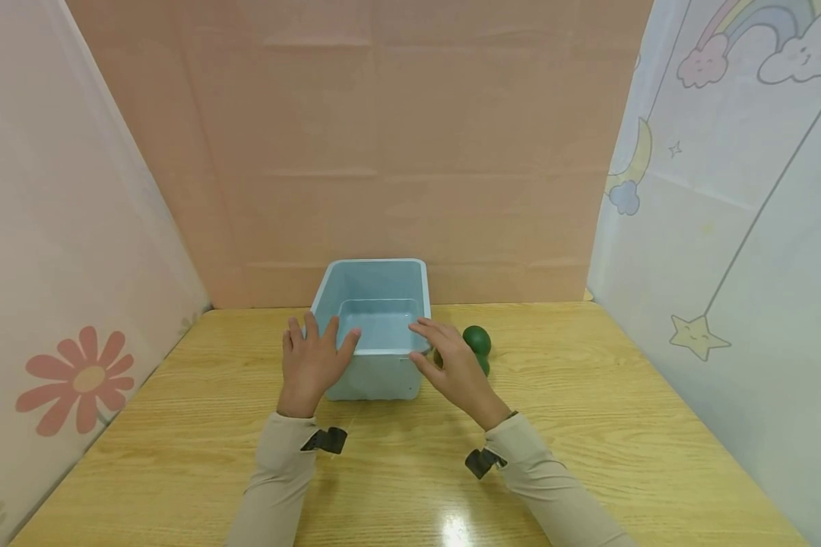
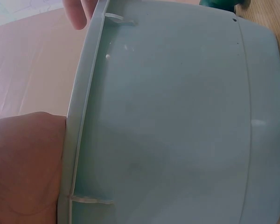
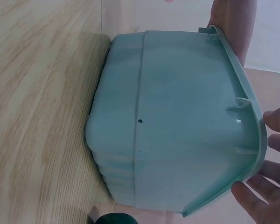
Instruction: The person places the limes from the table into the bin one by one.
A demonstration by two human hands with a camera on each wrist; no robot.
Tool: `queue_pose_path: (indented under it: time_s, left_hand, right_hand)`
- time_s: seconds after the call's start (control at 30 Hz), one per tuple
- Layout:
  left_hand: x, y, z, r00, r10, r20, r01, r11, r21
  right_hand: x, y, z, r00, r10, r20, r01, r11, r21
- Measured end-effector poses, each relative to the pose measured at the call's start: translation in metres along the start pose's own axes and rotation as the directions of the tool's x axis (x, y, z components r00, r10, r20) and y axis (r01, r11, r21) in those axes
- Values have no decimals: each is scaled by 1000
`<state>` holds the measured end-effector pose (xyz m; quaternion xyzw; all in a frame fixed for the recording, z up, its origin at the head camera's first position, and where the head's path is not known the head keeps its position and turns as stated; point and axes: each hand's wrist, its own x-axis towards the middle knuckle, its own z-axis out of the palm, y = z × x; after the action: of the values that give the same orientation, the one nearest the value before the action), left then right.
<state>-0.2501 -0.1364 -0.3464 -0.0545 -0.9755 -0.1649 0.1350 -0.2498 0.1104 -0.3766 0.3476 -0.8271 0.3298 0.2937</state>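
So the bin (image 1: 375,376) you've got there is a pale blue-grey plastic tub, kinda greener in the right wrist view. It's sitting upright on the wood-grain table (image 1: 622,418), just in front of the tan backdrop (image 1: 410,152), a bit left of center in the head view. Walls look smooth, corners rounded, with a rim (image 1: 378,260) running round the top. From below you can see little ribs (image 3: 242,101) under that rim, a line moulded across the outer wall, and a tiny dark spot (image 3: 140,121) near it.

Your left hand (image 1: 311,368) is at the near left corner, fingers fanned well apart, thumb out over the near edge. From the left wrist it's right up by the rim, but I can't tell if it's really touching.

Your right hand (image 1: 458,372) is at the near right corner. Fingers are loosely bent with gaps between them, thumb away from the rest, not clamped on anything. Fingertips sit at the rim in the right wrist view, either touching or just beside it, can't say which.

You've also got some dark green round things (image 1: 477,340) on the table just behind your right hand, partly hidden by it.
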Motion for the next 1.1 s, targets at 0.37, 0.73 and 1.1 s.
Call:
queue_pose_path:
  time_s: [0.37,0.73,1.1]
  left_hand:
    - [0,0,-1,1000,8,-10,-8,1000,2]
    - [0,1,0,1000,2,-7,-2,1000,6]
    - [0,1,-2,1000,-5,7,5,1000,6]
  right_hand:
    - [1,2,0,1000,-5,-27,5,1000,-21]
    - [1,2,-2,999,11,-37,-13,999,-43]
    - [1,3,-3,999,16,-37,-18,998,-54]
